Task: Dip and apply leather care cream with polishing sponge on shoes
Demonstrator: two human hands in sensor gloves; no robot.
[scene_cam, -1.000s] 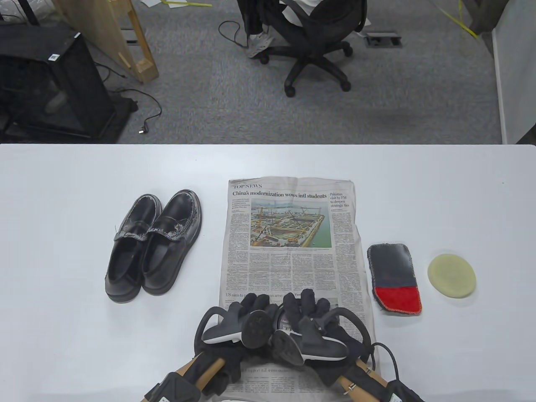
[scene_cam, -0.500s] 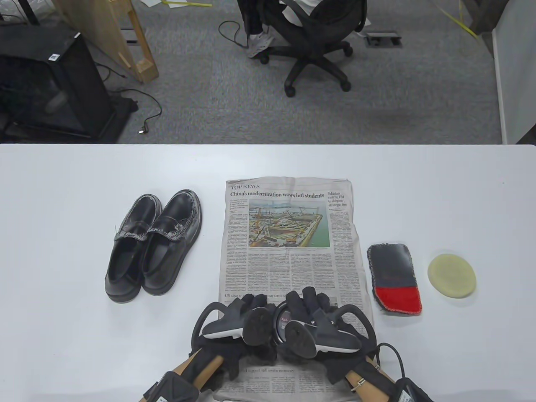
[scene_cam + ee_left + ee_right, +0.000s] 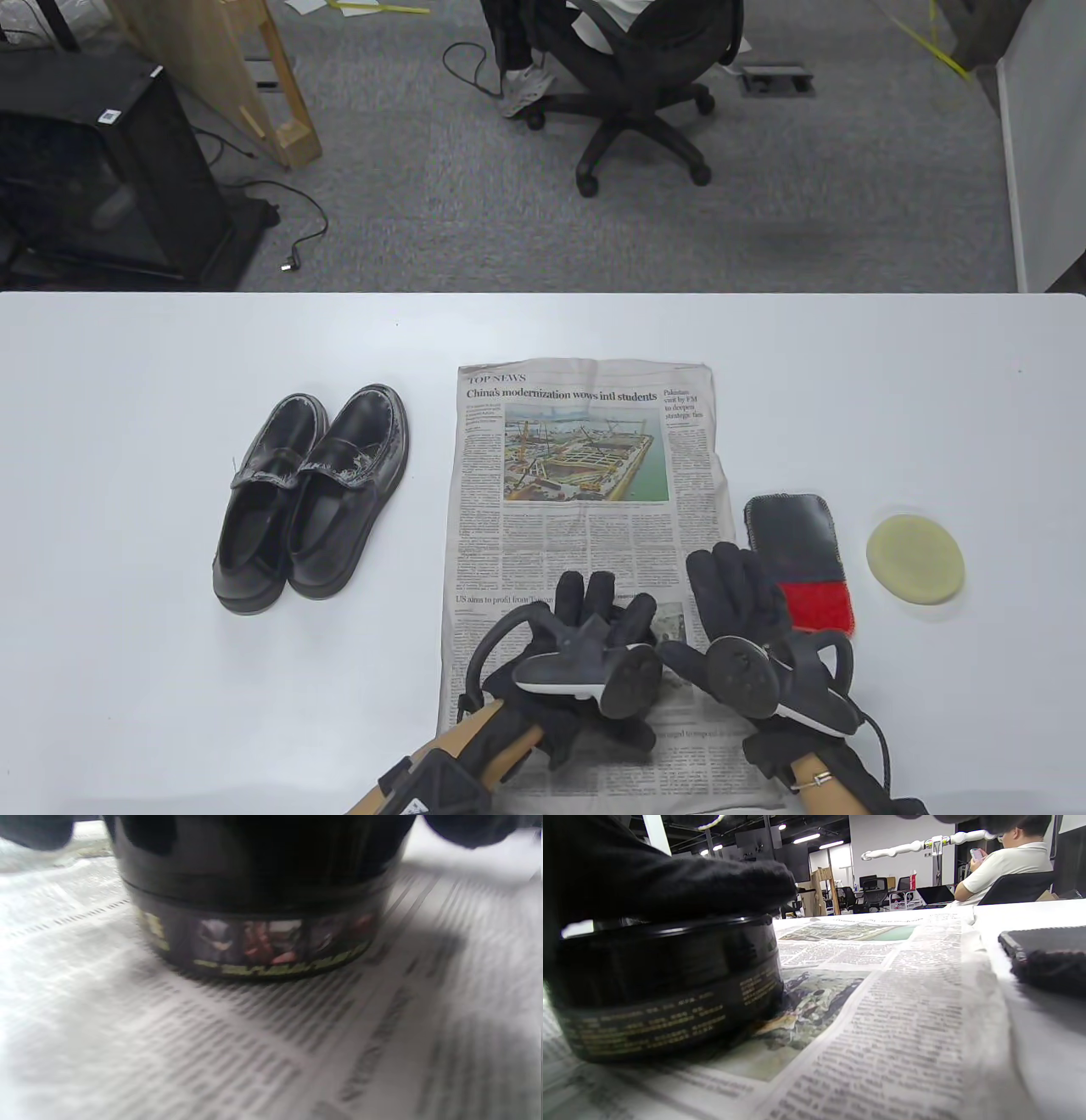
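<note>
A black cream jar (image 3: 263, 921) stands on the newspaper (image 3: 585, 475); it also shows in the right wrist view (image 3: 666, 984). My left hand (image 3: 604, 609) holds the jar from above, fingers over its lid, hiding it in the table view. My right hand (image 3: 731, 594) is open and empty, just right of the jar, its fingers by the cloth. A round yellow polishing sponge (image 3: 915, 559) lies at the right. A pair of worn black shoes (image 3: 310, 497) sits left of the newspaper.
A grey and red polishing cloth (image 3: 802, 543) lies between the newspaper and the sponge, partly under my right hand's fingers; it also shows in the right wrist view (image 3: 1043, 950). The white table (image 3: 127, 679) ends just beyond the newspaper's top.
Both hands were together on the jar. My right hand has let go and moved right toward the cloth. My left hand has shifted right with the jar and stays on it.
</note>
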